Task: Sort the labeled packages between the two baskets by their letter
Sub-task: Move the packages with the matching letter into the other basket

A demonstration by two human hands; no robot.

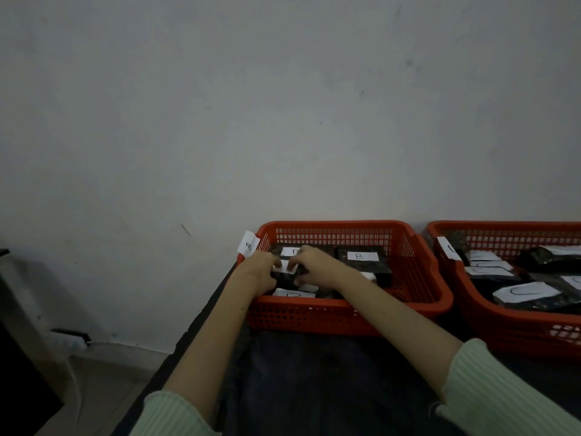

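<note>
Two red plastic baskets stand side by side on a dark table. The left basket (345,316) has a paper tag marked B (248,245) on its far left corner and holds several black packages with white B labels, one of them at the back right (361,258). Both my hands are inside this basket at its left side. My left hand (257,272) and my right hand (314,267) grip the same black package (284,272) by its white label. The right basket (503,322) holds several black packages labeled C (528,292).
A plain grey wall rises right behind the baskets. The table's left edge runs diagonally past my left forearm, with the floor, a white cable and a dark cabinet (19,357) beyond it. Dark cloth covers the table in front of the baskets.
</note>
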